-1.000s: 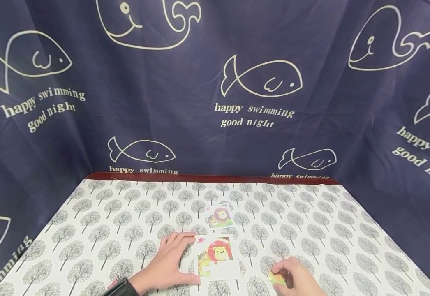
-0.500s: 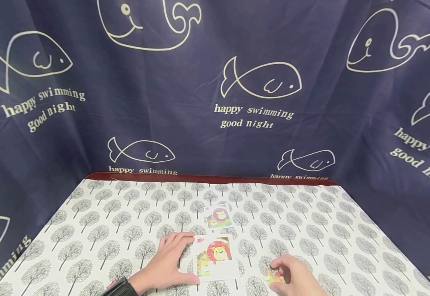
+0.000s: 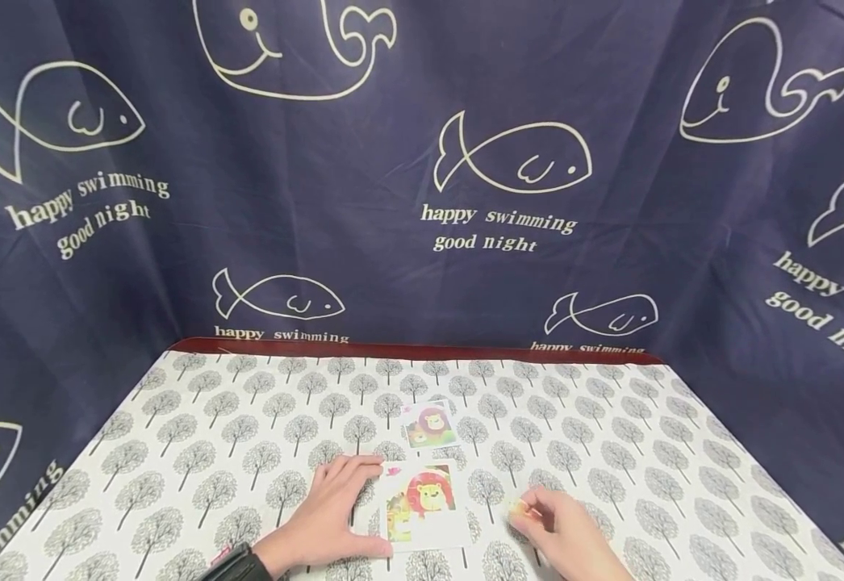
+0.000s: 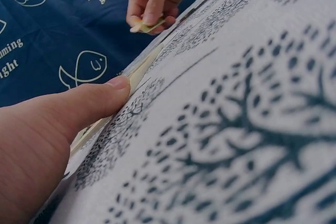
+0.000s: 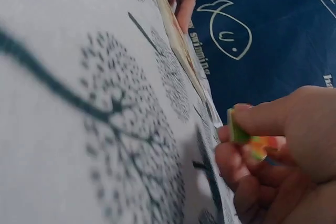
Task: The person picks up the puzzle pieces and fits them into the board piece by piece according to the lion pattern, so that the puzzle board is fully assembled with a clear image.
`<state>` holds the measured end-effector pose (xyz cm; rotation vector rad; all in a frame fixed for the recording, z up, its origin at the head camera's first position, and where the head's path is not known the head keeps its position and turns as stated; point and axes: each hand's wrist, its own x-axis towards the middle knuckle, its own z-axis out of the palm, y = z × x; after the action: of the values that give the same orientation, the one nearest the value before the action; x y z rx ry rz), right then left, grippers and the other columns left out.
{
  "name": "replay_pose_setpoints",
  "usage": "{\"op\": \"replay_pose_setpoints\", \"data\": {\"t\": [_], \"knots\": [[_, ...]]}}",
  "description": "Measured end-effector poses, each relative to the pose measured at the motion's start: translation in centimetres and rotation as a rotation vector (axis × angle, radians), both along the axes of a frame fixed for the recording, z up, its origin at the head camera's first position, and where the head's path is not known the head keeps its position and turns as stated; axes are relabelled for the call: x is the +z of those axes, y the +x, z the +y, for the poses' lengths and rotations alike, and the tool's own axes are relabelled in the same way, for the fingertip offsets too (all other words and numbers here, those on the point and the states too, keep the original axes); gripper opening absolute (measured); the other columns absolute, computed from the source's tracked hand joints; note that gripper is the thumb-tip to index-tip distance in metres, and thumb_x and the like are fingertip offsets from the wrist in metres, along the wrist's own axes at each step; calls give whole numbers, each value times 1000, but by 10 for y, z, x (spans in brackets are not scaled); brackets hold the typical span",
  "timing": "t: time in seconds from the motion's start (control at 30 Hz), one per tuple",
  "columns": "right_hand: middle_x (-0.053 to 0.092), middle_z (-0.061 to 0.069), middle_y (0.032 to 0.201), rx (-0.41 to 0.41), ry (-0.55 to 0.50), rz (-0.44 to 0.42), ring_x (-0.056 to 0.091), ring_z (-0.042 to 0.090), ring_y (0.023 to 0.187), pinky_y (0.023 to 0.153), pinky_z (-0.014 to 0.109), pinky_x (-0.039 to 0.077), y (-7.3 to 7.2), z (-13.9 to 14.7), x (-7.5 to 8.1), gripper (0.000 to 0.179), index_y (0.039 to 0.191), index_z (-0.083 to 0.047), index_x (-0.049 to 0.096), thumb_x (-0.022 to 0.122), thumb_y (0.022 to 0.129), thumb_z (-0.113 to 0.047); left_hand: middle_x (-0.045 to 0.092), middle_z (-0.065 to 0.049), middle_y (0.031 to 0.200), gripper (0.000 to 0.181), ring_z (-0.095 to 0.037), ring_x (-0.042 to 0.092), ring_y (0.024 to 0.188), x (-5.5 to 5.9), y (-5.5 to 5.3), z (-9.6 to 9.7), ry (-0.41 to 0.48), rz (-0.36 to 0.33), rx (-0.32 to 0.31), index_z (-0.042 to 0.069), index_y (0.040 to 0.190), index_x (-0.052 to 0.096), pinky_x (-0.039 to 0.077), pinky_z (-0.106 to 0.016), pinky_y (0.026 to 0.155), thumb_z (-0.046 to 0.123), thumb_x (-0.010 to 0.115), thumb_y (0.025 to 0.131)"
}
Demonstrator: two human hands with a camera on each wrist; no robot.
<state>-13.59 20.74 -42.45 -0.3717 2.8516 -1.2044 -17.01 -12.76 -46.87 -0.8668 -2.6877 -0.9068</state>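
Note:
A jigsaw puzzle board [image 3: 436,532] with a red-maned lion lies flat in the head view; its lower right part is blank white. My left hand [image 3: 335,512] rests along its left side, the thumb at the near corner and the fingertips at the far one. In the left wrist view the thumb [image 4: 113,93] lies against the board's edge. Right of the board, my right hand [image 3: 563,528] pinches a small puzzle piece [image 5: 240,132] between thumb and fingers, raised above the cloth. The piece shows green, yellow and orange; fingers cover much of it.
A smaller picture card [image 3: 429,425] with a similar lion lies just behind the board. Tree-patterned cloth [image 3: 248,403] covers the table, with a dark red edge [image 3: 422,350] at the back. Blue curtains [image 3: 364,177] printed with fish surround it.
My right hand has lifted the puzzle piece and shifted slightly up and left towards the board, its grip turning the piece more edge-on. My left hand and the board have stayed in place.

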Motion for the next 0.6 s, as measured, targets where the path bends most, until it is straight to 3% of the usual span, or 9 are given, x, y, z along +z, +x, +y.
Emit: {"op": "replay_pose_setpoints", "data": {"t": [0.13, 0.3, 0.43, 0.6], "knots": [[53, -9, 68, -27, -116, -10, 46, -2, 55, 52, 20, 43, -4, -13, -2, 23, 97, -9, 63, 74, 83, -24, 47, 3, 140, 93, -16, 39, 124, -2, -2, -1, -5, -14, -1, 13, 132, 52, 30, -45, 94, 77, 65, 67], [59, 0, 70, 131, -287, -23, 50, -2, 56, 53, 22, 49, -10, -29, -7, 31, 106, 0, 57, 71, 84, -16, 46, 3, 141, 93, -16, 38, 126, -5, -4, -2, -15, 2, -6, 13, 133, 51, 29, -47, 96, 78, 64, 67], [64, 8, 75, 234, -303, -20, 56, 1, 59, 56, 26, 53, -15, -39, -10, 24, 106, -1, 60, 66, 89, -18, 46, 3, 141, 93, -16, 39, 125, -7, -4, -3, -24, 11, -3, 14, 133, 51, 29, -47, 96, 78, 64, 67], [65, 9, 78, 231, -268, -9, 59, 3, 59, 55, 25, 52, -19, -51, -9, 18, 105, -4, 63, 63, 91, -16, 46, 3, 140, 92, -16, 39, 124, -4, -2, -2, -3, 0, -6, 13, 132, 52, 29, -48, 96, 76, 66, 67]]}}
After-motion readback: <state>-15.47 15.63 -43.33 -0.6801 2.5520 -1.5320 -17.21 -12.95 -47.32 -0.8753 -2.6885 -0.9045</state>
